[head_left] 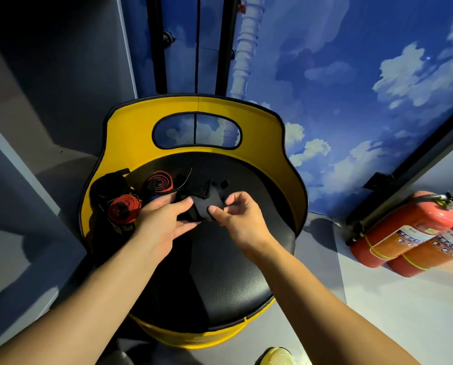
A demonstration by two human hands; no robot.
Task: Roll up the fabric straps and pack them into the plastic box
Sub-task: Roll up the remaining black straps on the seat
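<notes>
One black fabric strap (pixel 201 204), loosely bunched and partly unrolled, lies at mid-seat between both hands. Two rolled straps showing red spiral ends lie to its left: one (pixel 124 208) nearer, one (pixel 159 183) farther back, close together.

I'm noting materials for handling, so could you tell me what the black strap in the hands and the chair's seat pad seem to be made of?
Black strap: soft matte woven fabric, judging by its limp folds and loose threads. Seat pad: likely faux leather or vinyl, with a fine pebbled grain and soft sheen.
</notes>
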